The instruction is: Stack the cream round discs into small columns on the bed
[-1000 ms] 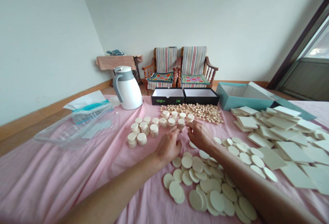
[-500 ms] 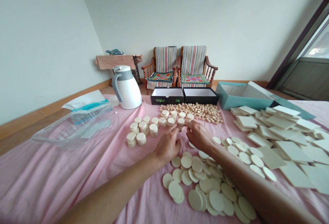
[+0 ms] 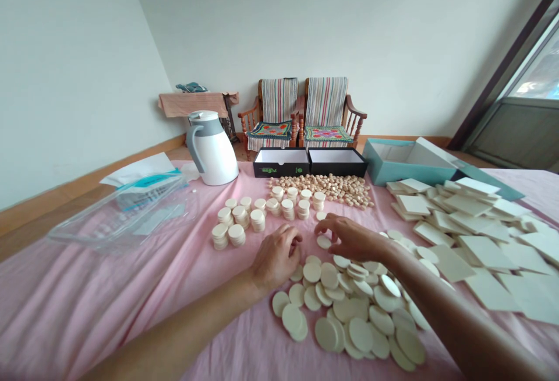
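My left hand (image 3: 277, 257) hovers low over the cloth, left of the loose discs, its fingers loosely bent and nothing seen in them. To its right, my right hand (image 3: 351, 238) has its fingers apart, reaching over a single pale round disc (image 3: 324, 242) on the cloth. Another disc (image 3: 321, 216) lies just beyond its fingertips. Short stacks of round discs (image 3: 258, 221) stand in uneven rows ahead and to the left. A heap of loose discs (image 3: 360, 334) spreads below my right hand and forearm, which hides part of it.
Small wooden beads (image 3: 332, 190) lie behind the stacks, before two black boxes (image 3: 279, 169). A white jug (image 3: 217, 157) and a clear plastic tray (image 3: 117, 218) are at left. Square pale tiles (image 3: 491, 253) and a teal box (image 3: 406, 165) occupy the right. Pink cloth (image 3: 174, 288) covers the surface.
Both hands have drawn back from the stacks, the left toward me and the right toward me and rightward. A stack they partly covered now stands uncovered at the row's right.
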{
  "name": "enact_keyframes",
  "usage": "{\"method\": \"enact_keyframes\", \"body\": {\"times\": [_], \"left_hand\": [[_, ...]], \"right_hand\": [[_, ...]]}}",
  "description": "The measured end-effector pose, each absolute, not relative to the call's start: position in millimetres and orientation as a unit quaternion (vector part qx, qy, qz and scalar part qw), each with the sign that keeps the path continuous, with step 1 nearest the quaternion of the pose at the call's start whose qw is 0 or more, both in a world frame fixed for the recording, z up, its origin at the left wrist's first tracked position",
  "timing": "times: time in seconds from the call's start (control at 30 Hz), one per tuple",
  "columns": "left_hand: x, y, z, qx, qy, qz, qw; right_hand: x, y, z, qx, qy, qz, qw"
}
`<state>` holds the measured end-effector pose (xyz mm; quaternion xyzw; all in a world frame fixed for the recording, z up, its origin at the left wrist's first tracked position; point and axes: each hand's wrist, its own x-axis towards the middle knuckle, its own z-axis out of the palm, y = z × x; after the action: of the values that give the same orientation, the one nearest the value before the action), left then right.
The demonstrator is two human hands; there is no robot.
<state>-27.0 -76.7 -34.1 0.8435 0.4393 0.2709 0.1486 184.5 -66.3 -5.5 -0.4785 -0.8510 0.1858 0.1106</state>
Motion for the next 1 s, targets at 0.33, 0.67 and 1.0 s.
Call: {"method": "enact_keyframes", "body": {"times": [0.33,0.67,1.0], "left_hand": [[-29,-73,-38,0.846,0.429,0.278,0.155],[-30,-75,-38,0.850,0.429,0.265,0.150],[-29,-75,-38,0.851,0.433,0.262,0.140]], "right_hand": [[183,-50,-15,-0.546,-0.812,0.096,0.180],[184,-24,-35,-0.589,-0.774,0.052,0.228],[181,-24,-42,-0.586,-0.778,0.071,0.214]]}}
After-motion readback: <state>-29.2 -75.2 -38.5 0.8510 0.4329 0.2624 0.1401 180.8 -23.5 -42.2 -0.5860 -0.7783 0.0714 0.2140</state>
